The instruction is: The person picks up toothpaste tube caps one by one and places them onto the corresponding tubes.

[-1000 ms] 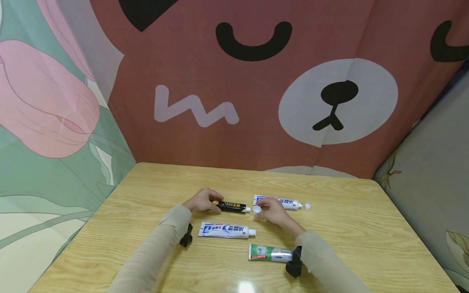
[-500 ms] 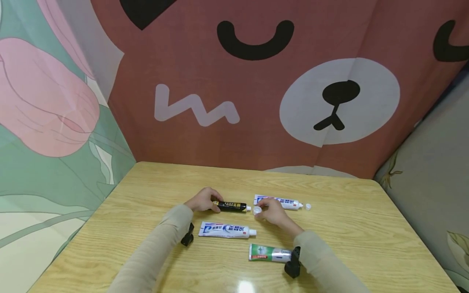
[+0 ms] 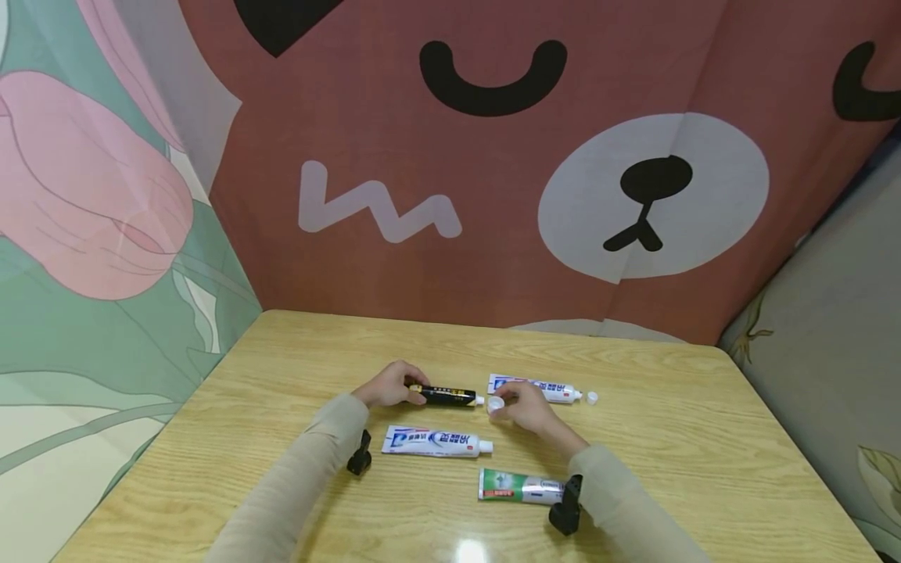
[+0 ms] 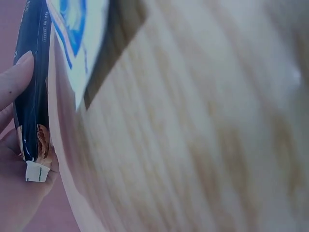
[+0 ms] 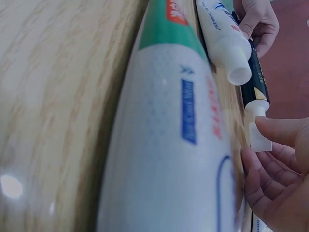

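Observation:
My left hand (image 3: 387, 385) grips a black toothpaste tube (image 3: 450, 396) by its tail end, thumb on the near side. In the left wrist view the thumb lies across the dark tube (image 4: 35, 96). A small white nozzle (image 3: 480, 400) points right from the tube. Right in front of it, my right hand (image 3: 526, 408) pinches a white cap (image 3: 496, 403) between thumb and fingers. From the right wrist, the cap (image 5: 259, 137) shows at the nozzle's tip, in line with the black tube (image 5: 255, 79).
An uncapped white-and-blue toothpaste tube (image 3: 556, 391) lies behind my right hand, a loose white cap (image 3: 592, 398) off its nozzle. Nearer lie a capped white-and-blue tube (image 3: 431, 442) and a green-and-white tube (image 3: 517, 486), partly hidden by the right wrist camera (image 3: 565, 508).

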Demonstrator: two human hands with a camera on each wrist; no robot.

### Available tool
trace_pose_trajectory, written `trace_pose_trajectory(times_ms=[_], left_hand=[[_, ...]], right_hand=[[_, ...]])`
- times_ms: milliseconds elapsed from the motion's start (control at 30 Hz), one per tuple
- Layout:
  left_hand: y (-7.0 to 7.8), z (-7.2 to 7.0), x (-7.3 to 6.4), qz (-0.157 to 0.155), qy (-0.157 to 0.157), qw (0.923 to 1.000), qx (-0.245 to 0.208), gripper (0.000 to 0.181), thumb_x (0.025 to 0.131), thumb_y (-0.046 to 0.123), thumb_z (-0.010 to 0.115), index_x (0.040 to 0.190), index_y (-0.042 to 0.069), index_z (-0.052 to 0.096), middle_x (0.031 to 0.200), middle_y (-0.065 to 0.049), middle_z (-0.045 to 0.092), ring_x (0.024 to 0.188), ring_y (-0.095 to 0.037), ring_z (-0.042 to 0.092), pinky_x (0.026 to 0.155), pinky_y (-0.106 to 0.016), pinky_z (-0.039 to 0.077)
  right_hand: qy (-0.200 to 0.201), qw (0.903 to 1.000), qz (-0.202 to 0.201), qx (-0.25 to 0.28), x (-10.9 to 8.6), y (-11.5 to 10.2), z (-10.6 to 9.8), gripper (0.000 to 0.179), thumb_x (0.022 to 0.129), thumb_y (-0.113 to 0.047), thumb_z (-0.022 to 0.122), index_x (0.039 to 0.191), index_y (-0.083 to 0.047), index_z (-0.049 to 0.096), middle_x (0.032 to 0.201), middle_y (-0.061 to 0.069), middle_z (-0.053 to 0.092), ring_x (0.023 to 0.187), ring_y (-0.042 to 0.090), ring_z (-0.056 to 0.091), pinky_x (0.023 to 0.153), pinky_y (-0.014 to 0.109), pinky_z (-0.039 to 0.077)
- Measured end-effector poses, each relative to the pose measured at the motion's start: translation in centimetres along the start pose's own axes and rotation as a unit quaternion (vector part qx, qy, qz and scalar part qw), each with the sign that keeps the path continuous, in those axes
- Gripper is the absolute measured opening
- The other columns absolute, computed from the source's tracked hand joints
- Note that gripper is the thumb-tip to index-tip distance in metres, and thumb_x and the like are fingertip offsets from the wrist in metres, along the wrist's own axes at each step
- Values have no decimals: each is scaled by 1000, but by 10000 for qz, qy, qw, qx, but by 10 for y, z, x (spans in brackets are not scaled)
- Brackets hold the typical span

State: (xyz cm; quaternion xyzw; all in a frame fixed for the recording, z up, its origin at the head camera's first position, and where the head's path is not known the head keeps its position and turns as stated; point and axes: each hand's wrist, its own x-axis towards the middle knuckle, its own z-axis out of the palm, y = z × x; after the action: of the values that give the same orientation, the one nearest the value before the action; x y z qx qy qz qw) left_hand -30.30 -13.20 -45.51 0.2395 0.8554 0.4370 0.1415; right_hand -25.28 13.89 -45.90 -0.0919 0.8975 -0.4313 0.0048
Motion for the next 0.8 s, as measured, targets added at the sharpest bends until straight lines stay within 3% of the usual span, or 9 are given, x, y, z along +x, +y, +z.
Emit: trace_pose_trajectory(times_ms=[267, 433, 633, 800], left_hand=[[6, -3, -3, -125, 142, 9998, 9, 24, 76, 4, 72, 99, 5, 67, 103, -5, 62, 99, -23, 53, 82, -38, 45], [12, -4, -5, -229, 172, 9996, -64, 25, 76, 4, 72, 100, 4, 67, 103, -6, 62, 99, -22, 53, 78, -35, 46], [15, -5, -4, -134, 143, 9998, -90, 24, 77, 4, 72, 100, 5, 67, 104, -6, 63, 102, -23, 53, 84, -39, 44], [18, -6, -3, -42, 92, 9999, -23, 24, 77, 4, 71, 100, 6, 67, 104, -5, 63, 102, -22, 53, 86, -41, 43]], right_hand=[[-68, 9993, 253, 284, -2, -3, -7, 26, 66, -3, 78, 90, -5, 67, 81, 0, 61, 79, 16, 55, 75, 37, 45], [-83, 9986, 164, 497, -3, -3, -10, 26, 68, -3, 77, 91, -5, 67, 85, 3, 61, 80, 19, 55, 72, 34, 45], [-62, 9971, 46, 759, -3, -2, -11, 26, 70, -2, 76, 94, -3, 66, 85, 7, 60, 77, 20, 57, 63, 31, 49], [42, 9978, -56, 657, -2, -5, -10, 26, 69, -2, 76, 92, -2, 64, 85, 7, 61, 75, 19, 58, 68, 31, 49]])
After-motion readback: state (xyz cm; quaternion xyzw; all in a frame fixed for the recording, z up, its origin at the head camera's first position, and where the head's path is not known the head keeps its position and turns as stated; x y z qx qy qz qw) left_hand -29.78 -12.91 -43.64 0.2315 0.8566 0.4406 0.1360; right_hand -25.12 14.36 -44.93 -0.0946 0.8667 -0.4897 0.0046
